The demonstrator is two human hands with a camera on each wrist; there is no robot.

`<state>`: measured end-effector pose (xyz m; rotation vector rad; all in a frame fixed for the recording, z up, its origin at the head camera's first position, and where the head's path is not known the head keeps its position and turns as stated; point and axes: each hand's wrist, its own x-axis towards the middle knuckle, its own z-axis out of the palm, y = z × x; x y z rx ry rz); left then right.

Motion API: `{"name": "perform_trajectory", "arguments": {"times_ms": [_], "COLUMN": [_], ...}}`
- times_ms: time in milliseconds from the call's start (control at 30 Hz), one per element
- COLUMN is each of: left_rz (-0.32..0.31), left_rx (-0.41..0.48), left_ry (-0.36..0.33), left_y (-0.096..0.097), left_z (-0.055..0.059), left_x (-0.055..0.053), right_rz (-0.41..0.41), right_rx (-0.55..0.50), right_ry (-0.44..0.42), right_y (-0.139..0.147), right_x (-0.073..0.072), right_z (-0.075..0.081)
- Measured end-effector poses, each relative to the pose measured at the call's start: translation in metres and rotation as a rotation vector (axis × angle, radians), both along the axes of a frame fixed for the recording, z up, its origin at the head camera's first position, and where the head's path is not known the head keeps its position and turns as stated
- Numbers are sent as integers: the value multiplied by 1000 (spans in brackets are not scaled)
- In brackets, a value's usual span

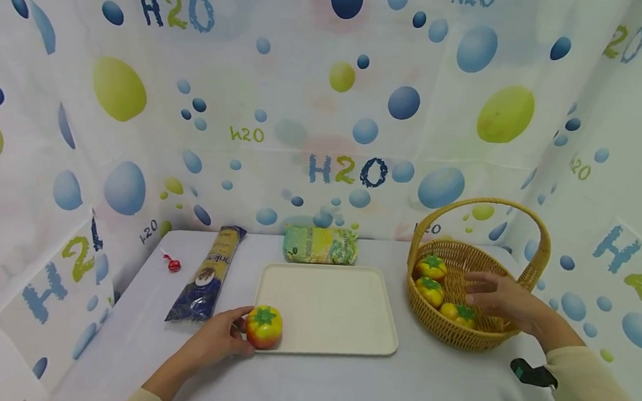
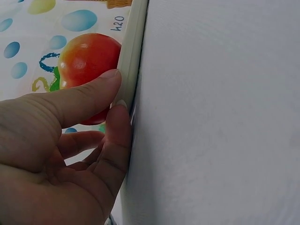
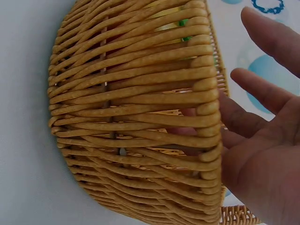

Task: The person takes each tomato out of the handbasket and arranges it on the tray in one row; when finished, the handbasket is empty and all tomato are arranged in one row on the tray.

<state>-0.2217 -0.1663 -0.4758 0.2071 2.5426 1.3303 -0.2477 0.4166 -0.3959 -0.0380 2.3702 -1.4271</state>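
Observation:
A yellow-and-red tomato (image 1: 264, 327) with a green leafy top sits at the near left corner of a cream tray (image 1: 327, 306). Around its left side curve the fingers and thumb of my left hand (image 1: 221, 336); in the left wrist view the thumb crosses in front of the tomato (image 2: 89, 56), close to the tray rim (image 2: 130, 61). My right hand (image 1: 501, 300) reaches over a wicker basket (image 1: 459, 340) at the right, fingers loosely extended and holding nothing. Inside the basket lie three similar tomatoes (image 1: 429, 292) along the left and near side, partly hidden by its weave in the right wrist view.
Left of the tray lies a blue-and-gold packet (image 1: 206, 279), with a red wrapped lollipop (image 1: 173, 265) beyond it. A green-yellow packet (image 1: 320, 245) is behind the tray. The basket's tall handle (image 1: 488, 201) arches above it. Patterned sheets enclose the white table.

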Motion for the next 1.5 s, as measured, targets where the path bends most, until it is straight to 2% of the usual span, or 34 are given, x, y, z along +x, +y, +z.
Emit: {"name": "perform_trajectory", "arguments": {"times_ms": [233, 533, 833, 1100, 1500], "left_rz": [-48, -4, -6, -5, -13], "left_rx": [5, -28, -8, 24, 32], "left_ry": [20, 4, -9, -8, -15], "left_y": [-1, 0, 0, -1, -2], "left_z": [1, 0, 0, 0, 0], "left_x": [-2, 0, 1, 2, 1], "right_rz": [49, 122, 190, 155, 151], "right_rx": [4, 21, 66, 70, 29], "right_ry": [-27, -85, -92, -118, -92], "right_y": [1, -5, -5, -4, 0], "right_x": [3, -2, -1, -2, -3], "right_z": [-11, -13, -14, -15, -16]}}
